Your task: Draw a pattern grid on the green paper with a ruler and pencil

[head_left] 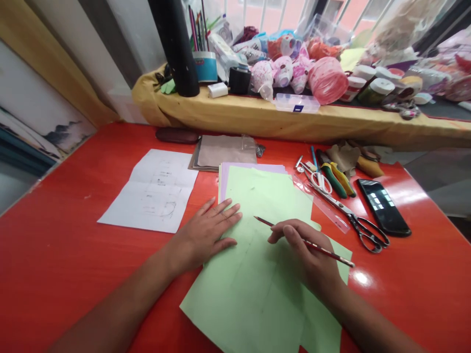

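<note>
My left hand point(209, 232) lies flat with its fingers spread, the fingertips resting on the left edge of a light green sheet point(257, 284). In my right hand point(307, 252) is a dark red pencil point(327, 252), held between thumb and fingers. Its tip points up and left over the green paper; whether it touches the surface I cannot tell. Faint pencil lines run across the sheet. Beneath the green paper's far end, lilac sheets point(253, 167) stick out. Left of my left hand lies a creased white paper point(154, 191) with a small drawing on it.
On the red table's right are large scissors point(362, 228), white-handled scissors point(321, 182), green-yellow pliers point(337, 179), a clear ruler point(336, 215) and a black phone point(384, 207). Grey-brown sheets point(226, 151) and a dark case point(177, 135) lie at the back. A crowded ledge point(235, 115) borders the table.
</note>
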Tool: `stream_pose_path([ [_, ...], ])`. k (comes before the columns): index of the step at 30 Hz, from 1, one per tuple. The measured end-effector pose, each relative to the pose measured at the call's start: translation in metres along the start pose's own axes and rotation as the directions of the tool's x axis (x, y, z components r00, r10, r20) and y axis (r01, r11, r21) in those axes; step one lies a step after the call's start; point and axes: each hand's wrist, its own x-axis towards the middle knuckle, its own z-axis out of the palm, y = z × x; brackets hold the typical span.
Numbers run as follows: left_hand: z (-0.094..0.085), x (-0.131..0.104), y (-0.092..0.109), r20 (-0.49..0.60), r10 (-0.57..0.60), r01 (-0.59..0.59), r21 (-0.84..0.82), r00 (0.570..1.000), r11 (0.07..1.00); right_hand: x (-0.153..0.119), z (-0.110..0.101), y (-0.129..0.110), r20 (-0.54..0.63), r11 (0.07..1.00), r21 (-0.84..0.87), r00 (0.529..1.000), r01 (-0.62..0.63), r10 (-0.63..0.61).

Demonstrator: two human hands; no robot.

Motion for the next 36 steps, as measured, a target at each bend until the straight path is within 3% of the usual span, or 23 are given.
stream_pose_path([
  [5, -0.028, -0.012, 0.025, -0.011, 0.006, -0.007, -0.036, 1.0, 0.999, 0.007, -0.001, 0.013, -0.108, 0.999, 0.042, 0.994, -0.02, 0.024],
  [8, -0.053, -0.024, 0.057, 0.11, 0.134, -0.114, -0.175, 0.985, 0.978, 0.008, -0.005, 0.016, -0.143, 0.996, 0.076, 0.988, -0.049, 0.059],
  [10, -0.066, -0.029, 0.077, 0.198, 0.247, -0.199, -0.234, 0.949, 0.952, 0.008, -0.007, 0.017, -0.161, 0.994, 0.096, 0.984, -0.058, 0.073],
  [12, -0.072, -0.032, 0.091, 0.265, 0.311, -0.243, -0.26, 0.913, 0.934, 0.008, -0.007, 0.017, -0.16, 0.993, 0.107, 0.985, -0.054, 0.07],
  [14, -0.071, -0.032, 0.098, 0.271, 0.316, -0.249, -0.255, 0.909, 0.934, 0.008, -0.006, 0.017, -0.145, 0.993, 0.103, 0.987, -0.048, 0.063],
  [16, -0.065, -0.031, 0.101, 0.267, 0.306, -0.253, -0.214, 0.914, 0.943, 0.008, -0.005, 0.016, -0.136, 0.995, 0.09, 0.989, -0.045, 0.057],
  [20, -0.053, -0.03, 0.103, 0.118, 0.321, -0.307, -0.12, 0.94, 0.944, 0.006, -0.003, 0.013, -0.151, 0.996, 0.072, 0.987, -0.053, 0.063],
  [27, -0.038, -0.029, 0.109, 0.026, 0.374, -0.374, -0.032, 0.927, 0.927, 0.002, -0.002, 0.01, -0.166, 0.996, 0.074, 0.984, -0.049, 0.061],
  [32, -0.04, -0.028, 0.092, -0.029, 0.289, -0.29, -0.035, 0.957, 0.957, 0.001, -0.007, 0.007, -0.185, 0.996, 0.088, 0.981, -0.033, 0.049],
  [36, -0.052, -0.029, 0.072, 0.005, 0.17, -0.169, -0.071, 0.985, 0.983, 0.0, -0.009, 0.007, -0.194, 0.996, 0.089, 0.98, -0.024, 0.041],
])
